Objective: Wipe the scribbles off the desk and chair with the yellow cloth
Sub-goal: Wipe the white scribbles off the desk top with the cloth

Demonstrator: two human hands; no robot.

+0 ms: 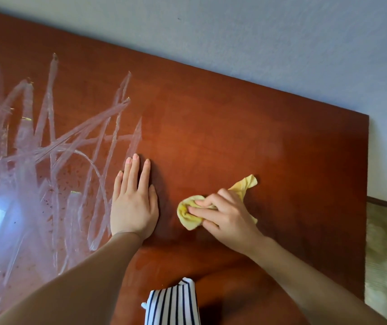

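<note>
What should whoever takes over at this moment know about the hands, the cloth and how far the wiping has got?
Left hand: flat on the desk, fingers straight, holding nothing, at the right edge of the scribbles.
Right hand: holds the bunched cloth pressed on the desk, just right of the left hand.
Done: the desk's right part looks free of marks.
Left: pale scribbles cover the desk's left part. The chair is not in view, so its state cannot be told.
</note>
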